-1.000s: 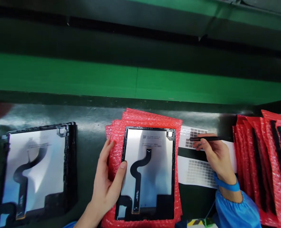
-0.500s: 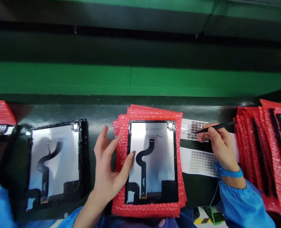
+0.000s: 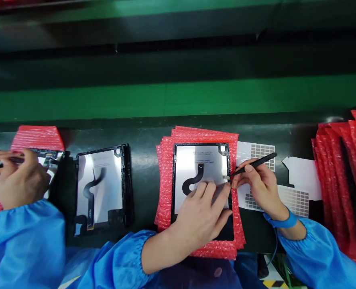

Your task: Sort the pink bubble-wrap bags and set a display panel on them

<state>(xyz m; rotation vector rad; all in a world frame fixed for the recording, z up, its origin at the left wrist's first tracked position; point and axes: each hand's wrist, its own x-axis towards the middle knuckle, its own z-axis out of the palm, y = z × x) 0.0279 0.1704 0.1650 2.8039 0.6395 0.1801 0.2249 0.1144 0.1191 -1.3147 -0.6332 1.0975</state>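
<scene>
A tablet display panel (image 3: 212, 158) lies back side up on a stack of red bubble-wrap bags (image 3: 163, 176), with a curved black ribbon cable (image 3: 192, 184) across its silver back. My left hand (image 3: 198, 212) rests on the panel's lower right part, fingers apart and covering part of the cable. In my right hand (image 3: 260, 186) are black tweezers (image 3: 257, 162), pinched between thumb and fingers and slanting down to the left. At their tip a small greyish sticker (image 3: 226, 177) sits at the panel's right edge, near my left fingertips. Whether it lies flat cannot be told.
Sticker sheets (image 3: 295, 199) and a white card (image 3: 304, 176) lie to the right, before a row of red bubble-wrap bags (image 3: 336, 180). Another display panel (image 3: 101, 184) lies to the left. A co-worker's hands (image 3: 21, 178) work at the far left.
The tweezers have moved left from the sticker sheet to the panel's right edge, now with a small sticker. My left hand has shifted right onto the panel. The camera view has shifted.
</scene>
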